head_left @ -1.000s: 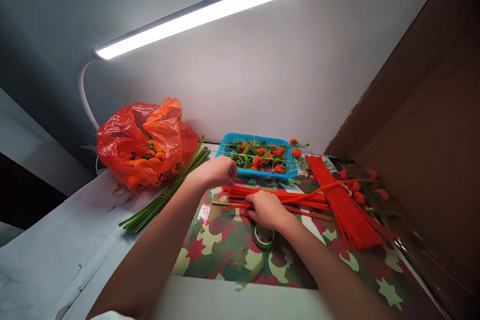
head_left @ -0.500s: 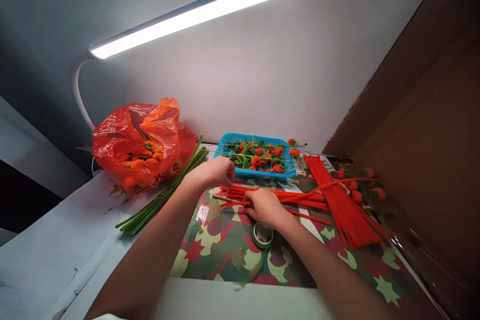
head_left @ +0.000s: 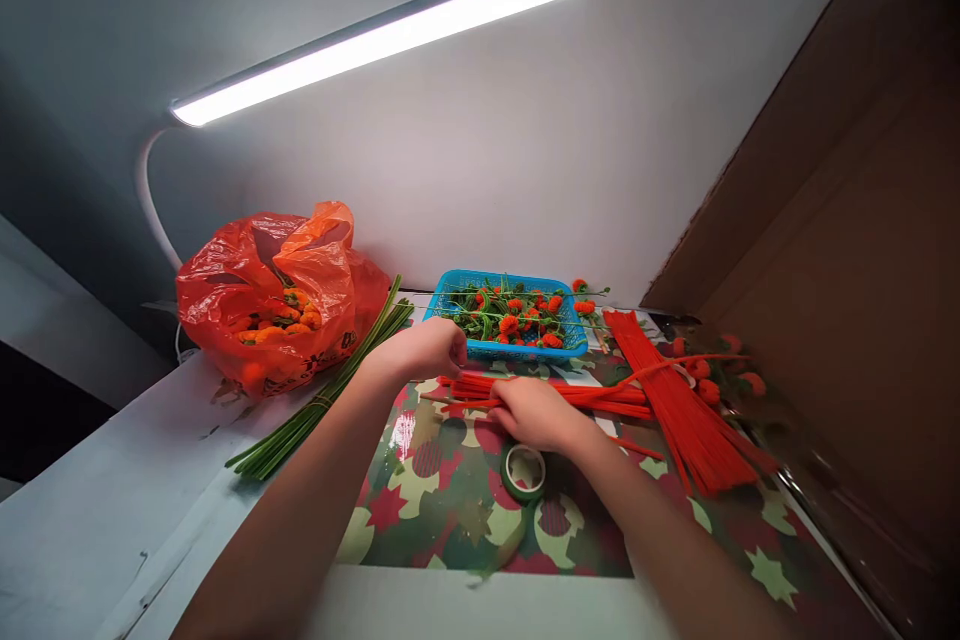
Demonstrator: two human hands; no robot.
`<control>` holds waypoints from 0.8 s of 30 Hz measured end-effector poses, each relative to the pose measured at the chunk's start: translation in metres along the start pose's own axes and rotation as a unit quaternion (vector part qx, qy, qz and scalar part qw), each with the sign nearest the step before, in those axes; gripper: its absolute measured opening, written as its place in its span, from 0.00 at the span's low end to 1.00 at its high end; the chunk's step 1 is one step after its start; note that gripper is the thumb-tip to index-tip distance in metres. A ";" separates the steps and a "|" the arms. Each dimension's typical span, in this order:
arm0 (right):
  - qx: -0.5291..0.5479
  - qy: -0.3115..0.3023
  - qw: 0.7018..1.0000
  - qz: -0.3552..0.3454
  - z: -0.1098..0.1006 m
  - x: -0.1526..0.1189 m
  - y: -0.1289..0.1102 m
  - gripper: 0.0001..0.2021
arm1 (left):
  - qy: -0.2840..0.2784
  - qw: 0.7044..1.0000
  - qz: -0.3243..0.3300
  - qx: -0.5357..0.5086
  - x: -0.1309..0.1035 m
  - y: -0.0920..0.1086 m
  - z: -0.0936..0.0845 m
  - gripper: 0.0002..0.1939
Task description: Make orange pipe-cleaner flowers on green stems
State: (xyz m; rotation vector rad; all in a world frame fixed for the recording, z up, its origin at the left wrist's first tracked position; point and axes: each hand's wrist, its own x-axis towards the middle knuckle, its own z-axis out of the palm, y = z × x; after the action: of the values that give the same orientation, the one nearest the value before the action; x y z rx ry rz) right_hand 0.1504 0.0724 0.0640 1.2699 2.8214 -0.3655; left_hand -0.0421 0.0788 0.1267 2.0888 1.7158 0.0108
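My left hand (head_left: 436, 347) is closed, fingers curled down at the front edge of the blue basket (head_left: 495, 351), over the left ends of a bundle of red pipe cleaners (head_left: 611, 402). What its fingertips pinch, if anything, is hidden. My right hand (head_left: 531, 412) lies across that bundle, thumb and fingers closed on red pipe cleaners at its near side. A thin brown stick (head_left: 433, 398) pokes out to the left of these fingers. Just below the right hand, a roll of green tape (head_left: 523, 493) rests flat on the patterned mat (head_left: 450, 520).
Orange-red pompom flowers (head_left: 510, 324) with green stems fill the basket. A red plastic bag (head_left: 225, 270) of orange pieces and a bundle of green stems (head_left: 300, 425) lie left. More red pipe cleaners (head_left: 694, 420) lie right, before a cardboard panel (head_left: 817, 170). A lamp (head_left: 390, 40) hangs above.
The camera view has shifted slightly. My right hand stays on the pipe cleaners, and the near one by its fingers sits a little closer to the bundle. The left hand has barely moved.
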 end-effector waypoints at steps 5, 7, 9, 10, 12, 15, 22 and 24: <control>0.037 0.035 0.999 0.011 -0.033 -0.015 0.014 0.06 | -0.083 0.985 0.123 -0.090 -0.003 0.005 -0.001 0.25; 0.063 0.034 0.997 0.019 -0.042 -0.021 0.016 0.05 | -0.150 0.962 0.174 -0.145 -0.001 0.010 0.002 0.29; 0.088 0.031 0.995 0.020 -0.048 -0.025 0.018 0.05 | -0.190 0.948 0.188 -0.172 0.002 0.013 0.005 0.23; 0.100 0.031 0.994 0.018 -0.050 -0.027 0.020 0.05 | -0.192 0.947 0.187 -0.180 0.003 0.013 0.005 0.19; 0.123 0.034 0.992 0.010 -0.053 -0.030 0.024 0.06 | -0.165 0.951 0.179 -0.193 0.004 0.011 0.004 0.11; 0.146 0.045 0.988 0.012 -0.054 -0.032 0.033 0.07 | -0.110 0.961 0.158 -0.199 0.002 0.001 -0.003 0.11; 0.157 0.077 0.982 0.066 -0.056 -0.033 0.054 0.08 | -0.017 0.999 -0.007 -0.044 -0.010 -0.022 -0.021 0.13; 0.174 0.079 0.980 0.063 -0.056 -0.033 0.056 0.09 | -0.023 0.999 -0.024 -0.030 -0.011 -0.023 -0.021 0.15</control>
State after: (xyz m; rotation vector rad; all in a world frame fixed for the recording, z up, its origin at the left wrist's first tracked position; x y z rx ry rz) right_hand 0.2180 0.0961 0.1112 1.5964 2.8722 -0.8164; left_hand -0.0715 0.0786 0.1413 1.9884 1.7181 0.0008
